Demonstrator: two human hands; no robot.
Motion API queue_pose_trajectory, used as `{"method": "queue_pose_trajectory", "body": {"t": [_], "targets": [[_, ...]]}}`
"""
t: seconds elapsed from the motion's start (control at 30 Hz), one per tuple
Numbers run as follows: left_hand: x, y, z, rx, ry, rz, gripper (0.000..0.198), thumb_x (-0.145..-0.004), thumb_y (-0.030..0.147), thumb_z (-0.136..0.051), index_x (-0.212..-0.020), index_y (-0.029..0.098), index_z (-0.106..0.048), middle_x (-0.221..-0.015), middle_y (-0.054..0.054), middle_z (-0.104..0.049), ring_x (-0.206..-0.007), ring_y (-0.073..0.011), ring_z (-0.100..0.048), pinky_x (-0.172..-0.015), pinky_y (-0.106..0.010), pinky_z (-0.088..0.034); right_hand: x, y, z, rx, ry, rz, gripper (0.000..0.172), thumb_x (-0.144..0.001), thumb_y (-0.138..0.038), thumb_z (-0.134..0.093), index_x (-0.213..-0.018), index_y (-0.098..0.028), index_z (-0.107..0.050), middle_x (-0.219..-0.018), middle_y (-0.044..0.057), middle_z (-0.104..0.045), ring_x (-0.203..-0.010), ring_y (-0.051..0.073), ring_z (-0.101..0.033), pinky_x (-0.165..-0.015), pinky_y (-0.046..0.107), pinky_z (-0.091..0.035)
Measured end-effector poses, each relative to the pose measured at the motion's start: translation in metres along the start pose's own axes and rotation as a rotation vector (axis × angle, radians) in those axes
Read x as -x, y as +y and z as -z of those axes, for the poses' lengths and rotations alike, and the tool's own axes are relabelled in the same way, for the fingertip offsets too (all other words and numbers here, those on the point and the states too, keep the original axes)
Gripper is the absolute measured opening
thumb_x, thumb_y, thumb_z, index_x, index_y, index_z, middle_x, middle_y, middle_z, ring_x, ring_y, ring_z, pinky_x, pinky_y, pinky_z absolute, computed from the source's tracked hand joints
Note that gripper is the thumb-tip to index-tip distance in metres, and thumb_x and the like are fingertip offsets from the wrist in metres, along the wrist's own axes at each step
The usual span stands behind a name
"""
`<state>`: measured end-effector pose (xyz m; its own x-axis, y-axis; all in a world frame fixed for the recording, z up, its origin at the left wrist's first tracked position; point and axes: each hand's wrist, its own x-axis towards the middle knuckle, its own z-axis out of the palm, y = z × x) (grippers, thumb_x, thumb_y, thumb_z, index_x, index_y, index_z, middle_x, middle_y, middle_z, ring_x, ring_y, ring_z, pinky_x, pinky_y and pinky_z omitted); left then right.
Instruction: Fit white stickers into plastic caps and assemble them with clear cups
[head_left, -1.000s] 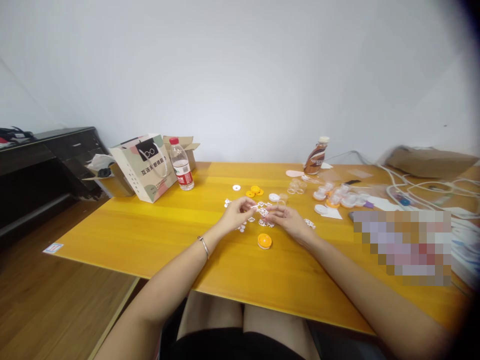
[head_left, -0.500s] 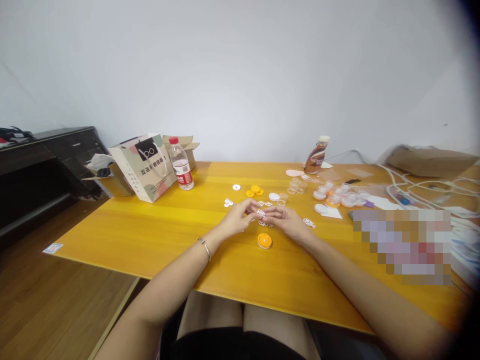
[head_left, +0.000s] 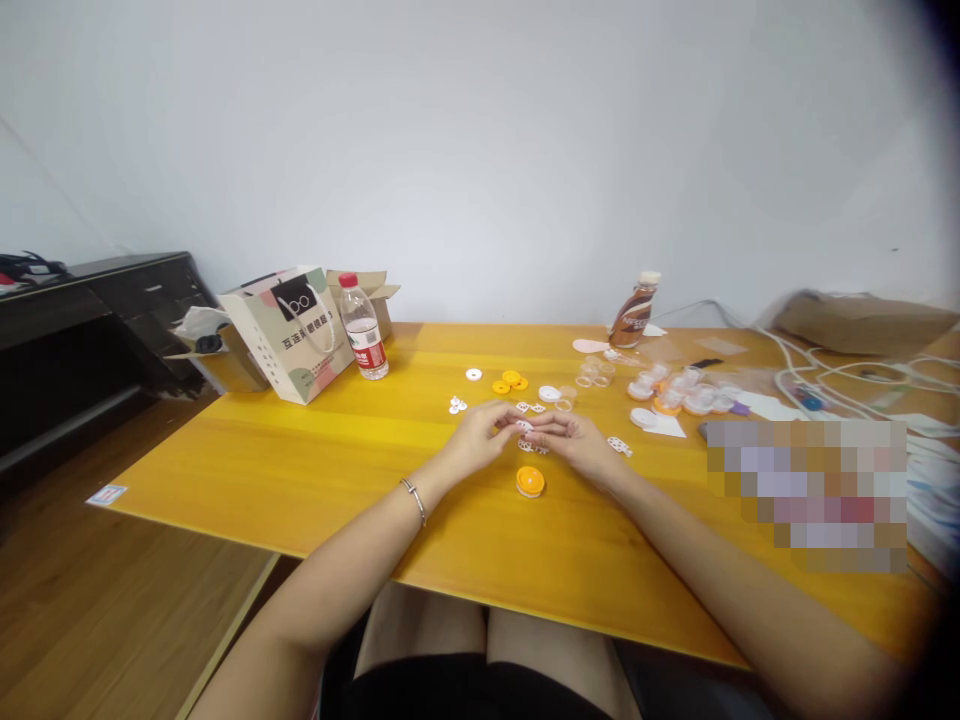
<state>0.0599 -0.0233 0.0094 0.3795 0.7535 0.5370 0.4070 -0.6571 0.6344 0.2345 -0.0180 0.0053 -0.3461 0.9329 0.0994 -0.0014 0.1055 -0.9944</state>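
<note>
My left hand and my right hand meet over the middle of the table, both closed on one small white piece with dark marks. Similar flat white pieces lie below and behind the fingers, and another is right of my right hand. Nearer to me sits a round orange and white part. Behind the hands are yellow discs, a white ring, a white disc and clear cups. Small white bits lie behind my left hand.
A paper bag, a water bottle and a cardboard box stand at the back left. At the back right are a brown drink bottle, clear-topped round parts, white cables and a blurred-out area.
The white piece between my fingertips has tilted and shows less of its face. My left wrist and bracelet have shifted slightly.
</note>
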Motion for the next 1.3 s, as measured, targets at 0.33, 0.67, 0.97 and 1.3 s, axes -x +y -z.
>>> {"method": "queue_pose_trajectory", "body": {"t": [0.33,0.67,0.97,1.3], "targets": [[-0.001,-0.003,0.002,-0.04,0.056,0.047,0.021,-0.078,0.03,-0.056,-0.092,0.014,-0.06,-0.082,-0.005,-0.062,-0.075,-0.0128,-0.057,-0.071,-0.025,-0.046,0.0,0.003,0.001,-0.063,0.022,0.02,0.025,-0.057,-0.031,-0.075,-0.077,-0.02,-0.066,-0.083,0.003,-0.071,-0.082,0.02,-0.065,-0.085,0.037,-0.045],[-0.001,-0.007,-0.006,0.112,0.032,0.211,0.015,-0.075,0.024,-0.058,-0.08,0.011,-0.062,-0.075,-0.006,-0.067,-0.067,-0.0114,-0.061,-0.065,-0.022,-0.048,0.001,0.004,-0.002,-0.024,0.023,0.021,0.022,-0.06,-0.034,-0.073,-0.073,-0.019,-0.065,-0.078,0.002,-0.07,-0.074,0.017,-0.064,-0.078,0.034,-0.047],[-0.002,-0.005,0.001,0.163,-0.004,0.205,0.015,-0.075,0.024,-0.058,-0.081,0.01,-0.06,-0.076,-0.006,-0.065,-0.068,-0.01,-0.059,-0.068,-0.022,-0.047,0.001,-0.004,0.004,0.144,-0.057,0.024,0.03,-0.064,-0.044,-0.067,-0.079,-0.019,-0.06,-0.082,0.004,-0.066,-0.077,0.018,-0.061,-0.075,0.034,-0.046],[0.005,0.016,0.02,0.167,-0.358,0.146,0.016,-0.077,0.026,-0.055,-0.084,0.012,-0.056,-0.076,-0.004,-0.063,-0.069,-0.0091,-0.058,-0.065,-0.019,-0.045,0.016,-0.013,0.007,0.793,-0.478,0.099,0.042,-0.061,-0.044,-0.068,-0.09,-0.018,-0.054,-0.074,-0.001,-0.051,-0.064,0.013,-0.045,-0.058,0.025,-0.037]]}}
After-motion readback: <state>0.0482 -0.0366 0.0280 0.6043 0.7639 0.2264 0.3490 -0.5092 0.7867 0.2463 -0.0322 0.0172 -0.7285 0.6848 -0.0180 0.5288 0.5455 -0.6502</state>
